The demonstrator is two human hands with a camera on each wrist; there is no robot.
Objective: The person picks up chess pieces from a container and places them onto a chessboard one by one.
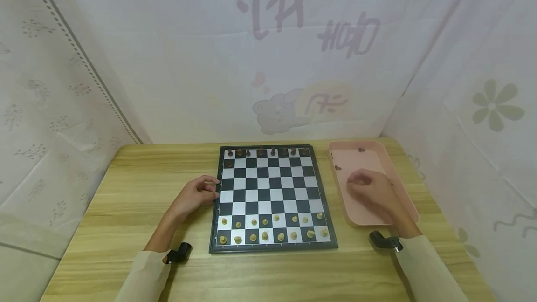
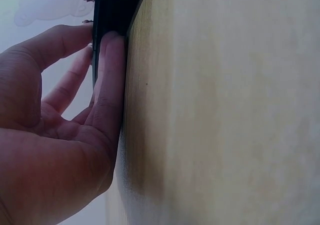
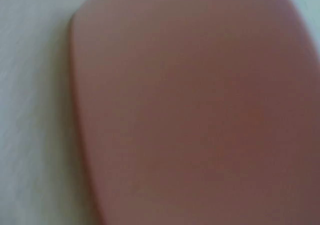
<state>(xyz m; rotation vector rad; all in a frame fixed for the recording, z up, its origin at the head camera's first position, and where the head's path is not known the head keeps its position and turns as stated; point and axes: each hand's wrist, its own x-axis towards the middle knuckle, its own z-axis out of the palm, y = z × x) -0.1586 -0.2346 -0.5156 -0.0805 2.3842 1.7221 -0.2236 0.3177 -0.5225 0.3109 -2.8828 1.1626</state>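
A black-and-white chessboard (image 1: 263, 183) lies on the table, with two rows of cream chess pieces (image 1: 265, 236) along the near side. Dark reddish-brown pieces (image 1: 273, 152) line the far row, and one dark pawn (image 1: 229, 164) stands in front at the left corner. My left hand (image 1: 196, 195) touches the board's left edge with relaxed fingers; the left wrist view shows fingers (image 2: 111, 70) against the board's dark side. Over the pink tray (image 1: 350, 218) is my right hand (image 1: 373, 191), thumb and fingers bent towards each other. Whether it holds a piece is hidden.
Several dark pieces (image 1: 361, 150) lie scattered in the tray, right of the board. The wooden table (image 1: 142, 185) meets patterned cloth walls (image 1: 189, 83) behind and at both sides. The right wrist view is blurred and shows mostly the tray's pink surface (image 3: 190, 110).
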